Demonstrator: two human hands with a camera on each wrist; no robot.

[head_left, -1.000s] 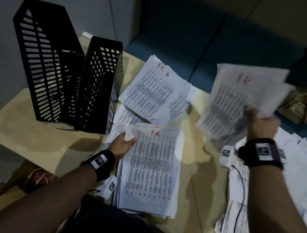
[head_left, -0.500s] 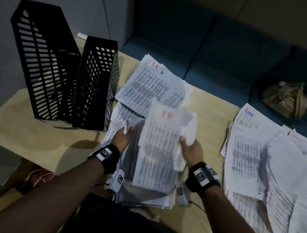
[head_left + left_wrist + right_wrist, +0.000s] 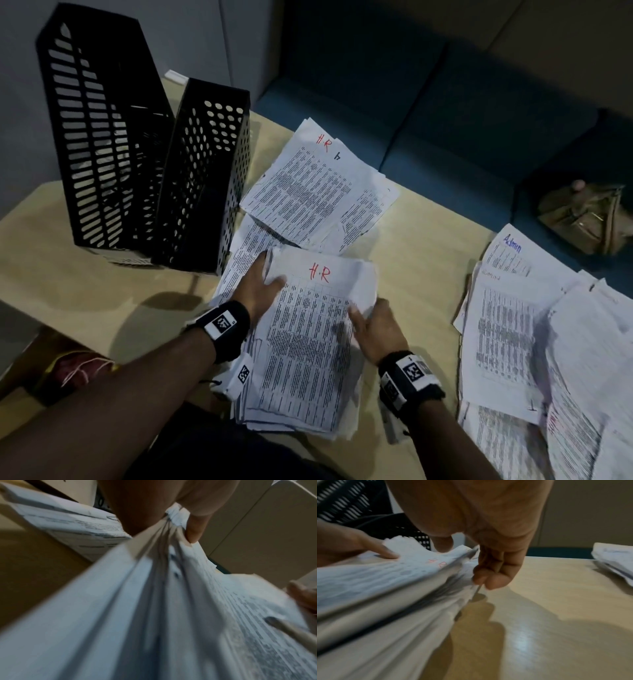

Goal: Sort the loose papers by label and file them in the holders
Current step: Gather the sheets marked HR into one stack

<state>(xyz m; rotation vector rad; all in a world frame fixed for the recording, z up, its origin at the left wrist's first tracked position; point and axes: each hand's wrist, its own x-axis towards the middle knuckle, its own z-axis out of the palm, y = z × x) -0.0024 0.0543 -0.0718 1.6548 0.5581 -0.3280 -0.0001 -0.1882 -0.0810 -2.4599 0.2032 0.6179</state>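
Note:
The near HR stack [image 3: 308, 349], printed sheets with "H.R" in red on top, lies on the table in front of me. My left hand [image 3: 269, 279] grips its upper left corner, thumb [image 3: 193, 531] on top and fingers underneath. At the stack's right edge my right hand [image 3: 361, 313] holds on, with its thumb [image 3: 443, 545] over the top sheet and its fingers [image 3: 488, 577] curled against the side. A second HR pile [image 3: 318, 185] lies behind. Two black perforated holders [image 3: 102, 144] [image 3: 205, 178] stand upright at the left.
Piles marked Admin [image 3: 507, 325] spread over the table's right side. Bare tabletop [image 3: 421, 246] separates them from the HR stack. A blue sofa [image 3: 445, 120] runs behind the table with a tan bag [image 3: 582, 219] on it. The table's left edge is near the holders.
My right hand carried HR sheets from high on the right over to the near stack and set them on top. The left hand stayed at the stack's upper left corner.

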